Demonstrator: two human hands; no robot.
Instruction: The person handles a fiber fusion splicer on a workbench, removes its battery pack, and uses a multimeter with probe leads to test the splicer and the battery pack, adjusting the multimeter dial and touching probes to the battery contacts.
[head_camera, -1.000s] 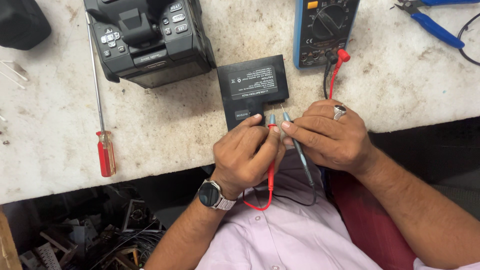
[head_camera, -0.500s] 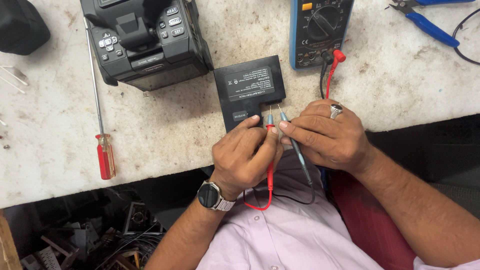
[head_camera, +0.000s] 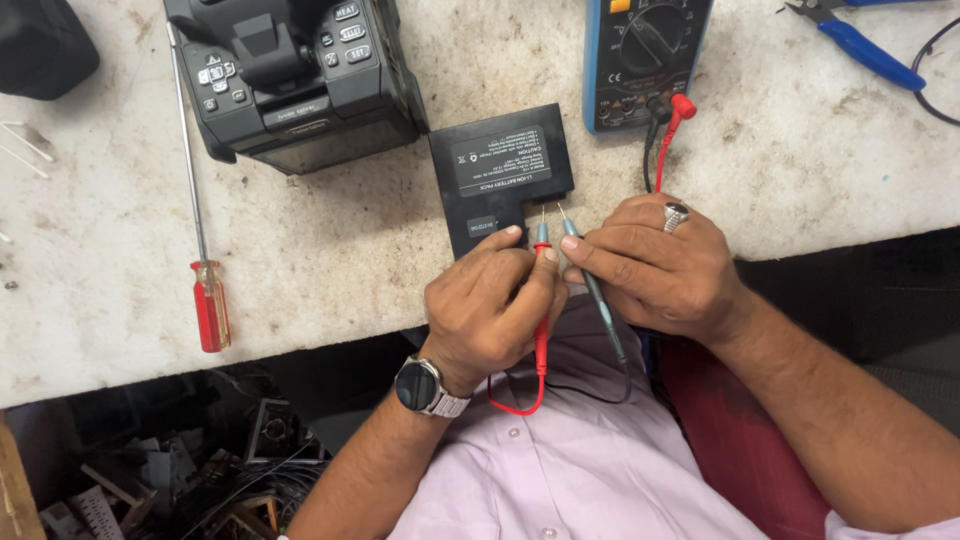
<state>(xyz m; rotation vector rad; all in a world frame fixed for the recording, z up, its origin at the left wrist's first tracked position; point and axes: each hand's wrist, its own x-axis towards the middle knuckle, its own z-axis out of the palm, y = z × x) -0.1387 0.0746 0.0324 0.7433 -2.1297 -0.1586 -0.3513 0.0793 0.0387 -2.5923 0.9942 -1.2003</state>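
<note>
Up beyond the fingers and off to the left sits a bulky black machine (head_camera: 295, 75) with grey buttons on its sloped top, resting on the pale, stained surface (head_camera: 330, 260). Further left lies a long screwdriver (head_camera: 197, 210), its thin metal shaft pointing away and its clear red handle near the surface's front edge. In the far left corner a black pouch (head_camera: 42, 45) pokes into view. Way up to the right of the fingers, blue-handled pliers (head_camera: 858, 42) lie at an angle, a loop of black cable just beside them. Below the surface's edge, left of the fingers, a jumble of scrap parts and wires (head_camera: 190, 465) fills the floor.
</note>
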